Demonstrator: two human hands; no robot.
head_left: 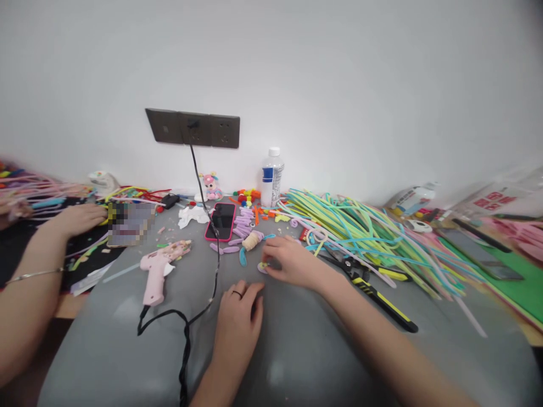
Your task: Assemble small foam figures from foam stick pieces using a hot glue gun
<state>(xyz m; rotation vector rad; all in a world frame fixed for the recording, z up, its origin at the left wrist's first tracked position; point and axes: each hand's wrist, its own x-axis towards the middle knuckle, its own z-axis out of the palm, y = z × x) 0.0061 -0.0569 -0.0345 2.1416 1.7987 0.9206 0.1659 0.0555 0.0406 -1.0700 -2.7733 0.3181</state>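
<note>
My right hand (288,261) reaches forward on the grey table (297,350), its fingertips pinched on a small purple piece (263,267). My left hand (238,316) lies on the table nearer to me, a ring on one finger and the fingers curled under; what they hold, if anything, is hidden. Just beyond the right hand lie purple pipe-cleaner curls (242,226) and a small cream coil (251,241). A pink glue gun (158,270) lies to the left, with its black cord (186,333) trailing past my left wrist.
A pile of green, yellow and pink pipe cleaners (373,237) covers the right side, with black-and-yellow cutters (373,294) at its near edge. A pink-cased phone (221,220), a water bottle (271,176) and a wall socket (193,128) sit behind. Another person's arm (38,271) reaches in at left.
</note>
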